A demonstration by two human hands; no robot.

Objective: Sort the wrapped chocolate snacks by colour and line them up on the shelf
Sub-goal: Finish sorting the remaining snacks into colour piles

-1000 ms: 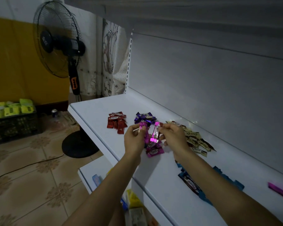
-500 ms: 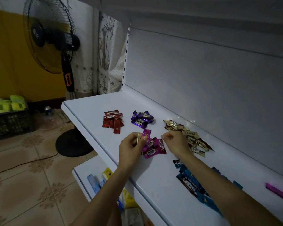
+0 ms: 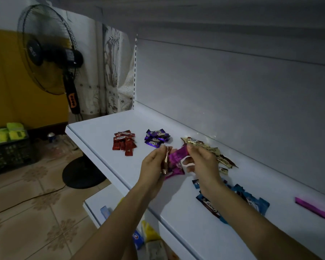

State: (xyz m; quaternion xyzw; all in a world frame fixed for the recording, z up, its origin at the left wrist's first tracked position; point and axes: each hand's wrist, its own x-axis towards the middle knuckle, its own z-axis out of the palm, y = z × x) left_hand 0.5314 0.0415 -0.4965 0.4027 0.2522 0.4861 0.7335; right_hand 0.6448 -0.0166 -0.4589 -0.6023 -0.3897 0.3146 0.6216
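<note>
**Left hand** point(image 3: 154, 166): curls round a slim brownish foil-wrapped snack point(image 3: 165, 162), held on edge just above the shelf; exact colour hard to tell in the dim light.

**Right hand** point(image 3: 204, 164): pinches, between thumb and forefinger, the upper end of a magenta foil-wrapped snack point(image 3: 183, 150) taken from the magenta heap point(image 3: 174, 166) lying between the two hands.

**Step in hand, as judged:** tidying the magenta group and removing the odd-coloured piece.

**To do it well:**
- Lift the pinched wrapper clear of its neighbours before shifting it.
- Lay it flat, long side parallel to the rest.
- Check the brownish piece against the heaps before setting it down.

**Around, on the flat white shelf board** point(image 3: 101, 132):
- red heap point(image 3: 123, 143), far left
- purple heap point(image 3: 156, 137), just right of the red
- gold heap point(image 3: 206, 149), along the back wall, running close beside the right hand
- blue heap point(image 3: 251, 201), nearer and to the right, partly under the right forearm
- lone magenta bar point(image 3: 310, 207), far right, well apart from its group

All heaps loose, none lined up yet.

**In the way:**
- Gold wrappers near the right knuckles, likely to be swept aside.
- Blue wrappers beneath the forearm, likely to be dragged.

**Beyond the shelf, left:** black pedestal fan point(image 3: 49, 53) and black crate of yellow-green packs point(image 3: 8, 147).
</note>
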